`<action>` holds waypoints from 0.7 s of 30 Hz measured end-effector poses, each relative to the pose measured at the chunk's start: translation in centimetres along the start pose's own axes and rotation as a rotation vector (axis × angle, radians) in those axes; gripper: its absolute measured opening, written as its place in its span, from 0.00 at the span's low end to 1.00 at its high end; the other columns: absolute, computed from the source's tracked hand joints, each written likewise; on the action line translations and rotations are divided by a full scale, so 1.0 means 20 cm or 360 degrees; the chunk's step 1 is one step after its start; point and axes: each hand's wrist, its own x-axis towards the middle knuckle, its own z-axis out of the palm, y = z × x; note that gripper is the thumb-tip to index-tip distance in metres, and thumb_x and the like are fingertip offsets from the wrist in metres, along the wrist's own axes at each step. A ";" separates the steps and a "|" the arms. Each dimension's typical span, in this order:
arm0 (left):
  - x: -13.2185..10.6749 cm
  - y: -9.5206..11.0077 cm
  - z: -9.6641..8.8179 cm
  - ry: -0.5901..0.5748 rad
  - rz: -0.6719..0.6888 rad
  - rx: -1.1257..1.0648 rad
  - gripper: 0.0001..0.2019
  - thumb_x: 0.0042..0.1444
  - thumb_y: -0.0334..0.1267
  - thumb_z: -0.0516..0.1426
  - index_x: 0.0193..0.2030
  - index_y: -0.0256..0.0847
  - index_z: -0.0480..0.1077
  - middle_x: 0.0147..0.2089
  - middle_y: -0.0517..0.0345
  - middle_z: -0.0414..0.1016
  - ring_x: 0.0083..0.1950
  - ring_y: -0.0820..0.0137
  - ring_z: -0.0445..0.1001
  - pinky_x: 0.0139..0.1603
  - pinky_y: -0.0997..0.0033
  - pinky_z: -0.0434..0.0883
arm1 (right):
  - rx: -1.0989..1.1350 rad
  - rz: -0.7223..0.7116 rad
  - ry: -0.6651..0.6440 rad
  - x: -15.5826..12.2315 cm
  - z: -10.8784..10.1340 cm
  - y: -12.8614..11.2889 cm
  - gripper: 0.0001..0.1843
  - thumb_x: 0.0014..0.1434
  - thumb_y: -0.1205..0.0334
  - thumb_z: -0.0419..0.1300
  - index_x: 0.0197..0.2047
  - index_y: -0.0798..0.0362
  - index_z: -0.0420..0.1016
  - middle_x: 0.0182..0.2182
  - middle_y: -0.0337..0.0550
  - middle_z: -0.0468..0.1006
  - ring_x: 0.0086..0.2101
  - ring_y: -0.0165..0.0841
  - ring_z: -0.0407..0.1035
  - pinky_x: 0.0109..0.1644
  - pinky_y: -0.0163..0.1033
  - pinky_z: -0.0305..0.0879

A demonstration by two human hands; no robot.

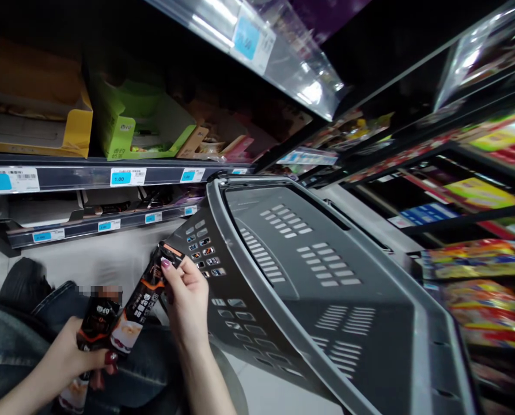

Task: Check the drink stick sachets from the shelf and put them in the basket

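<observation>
My right hand pinches the top end of a slim black drink sachet with an orange band and a cup picture. That sachet slants down to the left, its lower end close to my left hand. My left fingers are wrapped round another black sachet of similar look, whose lower part shows beneath the hand. Whether the left fingers also touch the first sachet, I cannot tell. Both packets are above my lap, over my jeans.
A grey shopping basket stands tilted in view on my right. Shelves ahead carry a yellow box, a green box and price labels. Lower down, dark packets lie on another shelf. Colourful bags fill the shelves at right.
</observation>
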 end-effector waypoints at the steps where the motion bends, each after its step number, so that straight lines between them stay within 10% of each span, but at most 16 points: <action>1: 0.00 0.00 0.00 0.0015 0.0014 0.0017 0.12 0.37 0.39 0.68 0.17 0.33 0.72 0.17 0.51 0.73 0.14 0.71 0.67 0.16 0.76 0.63 | -0.0008 0.0034 -0.0047 0.00 0.00 0.00 0.15 0.49 0.53 0.65 0.29 0.56 0.68 0.16 0.29 0.55 0.18 0.21 0.46 0.21 0.28 0.44; 13: -0.02 0.02 -0.01 0.0294 0.0206 0.0072 0.13 0.34 0.41 0.68 0.15 0.36 0.71 0.15 0.52 0.72 0.14 0.70 0.67 0.16 0.74 0.63 | -0.0426 0.0197 -0.1003 -0.05 0.06 0.02 0.12 0.51 0.55 0.63 0.29 0.55 0.70 0.21 0.35 0.63 0.24 0.25 0.55 0.26 0.29 0.55; 21: 0.03 -0.05 -0.10 0.0468 0.0258 -0.0010 0.18 0.28 0.50 0.70 0.22 0.39 0.75 0.15 0.55 0.72 0.14 0.69 0.67 0.15 0.73 0.66 | -0.0069 0.0053 -0.0485 -0.20 -0.08 -0.18 0.20 0.58 0.48 0.56 0.52 0.46 0.68 0.29 0.40 0.72 0.27 0.32 0.67 0.30 0.36 0.65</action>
